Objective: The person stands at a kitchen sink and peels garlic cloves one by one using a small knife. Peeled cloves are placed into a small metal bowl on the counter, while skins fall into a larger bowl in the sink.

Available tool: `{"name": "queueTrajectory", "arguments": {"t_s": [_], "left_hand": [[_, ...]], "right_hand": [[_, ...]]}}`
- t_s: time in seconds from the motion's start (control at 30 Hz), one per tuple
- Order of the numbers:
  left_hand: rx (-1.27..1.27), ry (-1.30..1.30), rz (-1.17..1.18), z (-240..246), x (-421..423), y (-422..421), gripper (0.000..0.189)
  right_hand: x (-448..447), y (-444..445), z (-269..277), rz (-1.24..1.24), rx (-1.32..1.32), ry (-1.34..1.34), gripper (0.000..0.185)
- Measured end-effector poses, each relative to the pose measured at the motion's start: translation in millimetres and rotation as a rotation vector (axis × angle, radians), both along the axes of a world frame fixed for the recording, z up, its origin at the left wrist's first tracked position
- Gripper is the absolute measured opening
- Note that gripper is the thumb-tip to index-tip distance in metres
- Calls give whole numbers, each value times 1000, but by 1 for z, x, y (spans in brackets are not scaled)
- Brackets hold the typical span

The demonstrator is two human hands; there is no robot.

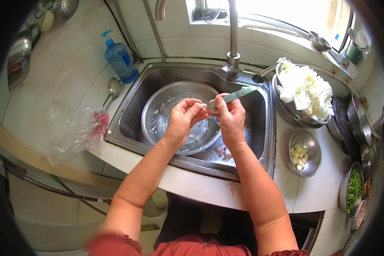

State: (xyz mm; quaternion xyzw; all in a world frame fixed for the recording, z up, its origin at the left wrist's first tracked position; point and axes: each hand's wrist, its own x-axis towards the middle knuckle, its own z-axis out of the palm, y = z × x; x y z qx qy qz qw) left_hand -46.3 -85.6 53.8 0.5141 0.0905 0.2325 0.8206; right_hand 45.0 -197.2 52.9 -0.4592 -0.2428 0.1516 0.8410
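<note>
Above a wide metal basin (166, 92) in the stainless steel sink (131, 105), both my hands meet. My left hand (187, 120) pinches a small pale piece, perhaps a garlic clove, between thumb and fingers. My right hand (232, 116) holds a knife with a green handle (240, 93); its other end is hidden by my fingers near the piece. Water and pale skins lie in the basin. Reddish scraps (222, 152) rest on the sink's bottom, right of the basin. Peeled garlic cloves (298, 156) sit in a small metal bowl (313, 150) on the counter.
A faucet (233, 60) rises behind the sink. Shredded cabbage (307, 89) fills a colander at the back right, with stacked pans beside it. Cut green vegetables (353, 190) are in a bowl at the far right. A blue pump bottle (120, 60) and a plastic bag (80, 128) are at the left.
</note>
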Motion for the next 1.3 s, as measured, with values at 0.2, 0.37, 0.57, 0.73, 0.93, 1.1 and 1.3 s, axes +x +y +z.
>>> {"name": "queueTrajectory", "arguments": {"t_s": [0.2,0.37,0.57,0.73,0.93,1.1,1.3], "left_hand": [[-2,-11,65,3,-1,5,21],[145,4,37,0,-1,3,29],[189,68,-19,9,-3,-7,29],[252,40,8,-2,0,2,20],[137,78,42,3,0,1,16],[136,69,67,3,-2,0,13],[230,88,62,-1,-3,3,13]], "right_hand": [[5,-4,-3,-160,-247,-74,14],[2,-2,0,-231,-141,-140,15],[-1,-4,7,-163,-53,-144,13],[-3,-4,9,-50,-29,-152,13],[-2,-3,6,-34,-75,-120,14],[-3,-1,4,-15,-98,-133,14],[-1,-1,1,-21,-128,-172,12]]}}
